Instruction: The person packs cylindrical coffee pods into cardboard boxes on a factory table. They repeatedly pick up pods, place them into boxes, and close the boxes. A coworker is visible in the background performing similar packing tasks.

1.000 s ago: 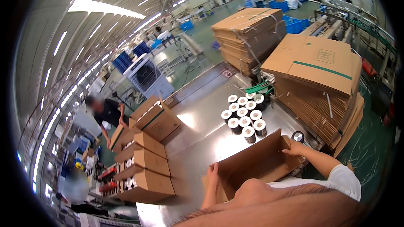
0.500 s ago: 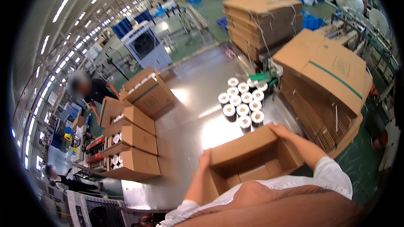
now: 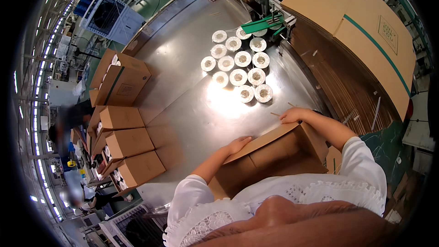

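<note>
An open cardboard box (image 3: 263,161) is tilted close against my body at the near edge of the metal table (image 3: 183,87). My left hand (image 3: 238,145) is closed on the left part of its far edge. At the box's far right corner my right hand (image 3: 293,115) grips the same edge, with the fingers bent over it. The underside of the box is hidden. Just beyond my hands stands a cluster of white-topped rolls (image 3: 238,77) with dark sides, upright on the table. A green guide (image 3: 262,24) reaches over the farthest rolls.
Several cardboard boxes (image 3: 129,143) filled with rolls line the table's left side, and another box (image 3: 123,82) stands beyond them. Stacked flat cartons (image 3: 347,59) rise along the right. A blurred person (image 3: 68,121) is past the boxes at left.
My view has tipped down and closer to the table. The box has tilted toward me in my hands, and my left hand has shifted inward along its far edge.
</note>
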Tool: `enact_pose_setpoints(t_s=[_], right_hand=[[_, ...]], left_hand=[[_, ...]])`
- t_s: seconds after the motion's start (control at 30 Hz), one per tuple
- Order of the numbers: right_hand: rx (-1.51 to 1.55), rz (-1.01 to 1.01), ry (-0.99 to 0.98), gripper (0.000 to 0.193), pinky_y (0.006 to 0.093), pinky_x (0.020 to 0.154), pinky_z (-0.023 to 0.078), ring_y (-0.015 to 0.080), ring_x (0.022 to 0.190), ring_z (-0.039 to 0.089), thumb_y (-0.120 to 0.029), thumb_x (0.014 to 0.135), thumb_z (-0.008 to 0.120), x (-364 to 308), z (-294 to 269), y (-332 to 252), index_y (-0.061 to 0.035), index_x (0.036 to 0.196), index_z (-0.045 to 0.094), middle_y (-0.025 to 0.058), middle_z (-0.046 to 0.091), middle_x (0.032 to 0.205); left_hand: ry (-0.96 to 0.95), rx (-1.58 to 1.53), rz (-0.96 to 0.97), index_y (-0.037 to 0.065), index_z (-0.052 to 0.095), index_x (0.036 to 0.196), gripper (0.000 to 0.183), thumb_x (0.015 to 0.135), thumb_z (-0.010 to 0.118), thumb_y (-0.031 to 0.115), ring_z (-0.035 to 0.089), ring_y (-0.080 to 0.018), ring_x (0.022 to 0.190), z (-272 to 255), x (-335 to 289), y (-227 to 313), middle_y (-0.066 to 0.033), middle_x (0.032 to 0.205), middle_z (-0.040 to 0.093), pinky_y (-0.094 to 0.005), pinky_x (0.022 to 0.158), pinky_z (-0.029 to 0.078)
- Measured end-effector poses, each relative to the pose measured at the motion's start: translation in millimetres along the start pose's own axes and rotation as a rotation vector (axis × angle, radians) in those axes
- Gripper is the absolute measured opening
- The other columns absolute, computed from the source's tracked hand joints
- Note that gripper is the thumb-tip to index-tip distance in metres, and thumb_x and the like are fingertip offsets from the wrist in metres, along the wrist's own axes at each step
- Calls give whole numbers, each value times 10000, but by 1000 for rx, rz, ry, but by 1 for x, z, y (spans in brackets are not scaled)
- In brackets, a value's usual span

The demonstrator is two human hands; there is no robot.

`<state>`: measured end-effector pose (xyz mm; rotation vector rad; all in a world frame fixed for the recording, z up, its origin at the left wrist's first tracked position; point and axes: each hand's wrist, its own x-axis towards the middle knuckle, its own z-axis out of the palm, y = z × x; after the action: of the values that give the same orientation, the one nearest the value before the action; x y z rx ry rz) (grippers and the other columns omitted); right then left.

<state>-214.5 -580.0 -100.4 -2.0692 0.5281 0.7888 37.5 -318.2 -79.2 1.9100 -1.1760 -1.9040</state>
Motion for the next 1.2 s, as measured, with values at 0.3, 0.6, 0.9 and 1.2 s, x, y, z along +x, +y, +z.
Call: enact_pose_setpoints(t_s=[0.3,0.6,0.9,1.2], right_hand=[[-197,169,333,766,424,762,516,330,893,643,-234,766,657,89,-94,-40,-164,1448,315,170,662,955],[-119,-45,308,746,422,815,503,390,926,623,-169,713,712,129,-111,-16,-41,1370,385,237,642,981],[139,-225,968,652,375,692,520,282,813,671,-165,746,697,-132,-194,-96,-47,1336,446,195,650,938],[-217,-439,-105,544,421,647,544,339,768,662,-167,827,624,-188,-28,-218,-45,1316,419,161,643,775]], left_hand=[[784,828,552,191,594,1218,539,695,723,220,398,-372,1252,-128,125,67,-188,1326,440,-494,1042,337],[574,990,386,223,714,998,367,648,748,328,492,-299,1076,-159,167,81,-108,1037,557,-468,881,404],[875,-269,459,54,644,1146,362,834,637,236,570,-189,883,-167,-165,126,-56,941,604,-320,852,467],[456,751,136,128,742,912,279,700,745,309,566,-262,965,19,-175,55,-137,957,590,-417,773,469]])
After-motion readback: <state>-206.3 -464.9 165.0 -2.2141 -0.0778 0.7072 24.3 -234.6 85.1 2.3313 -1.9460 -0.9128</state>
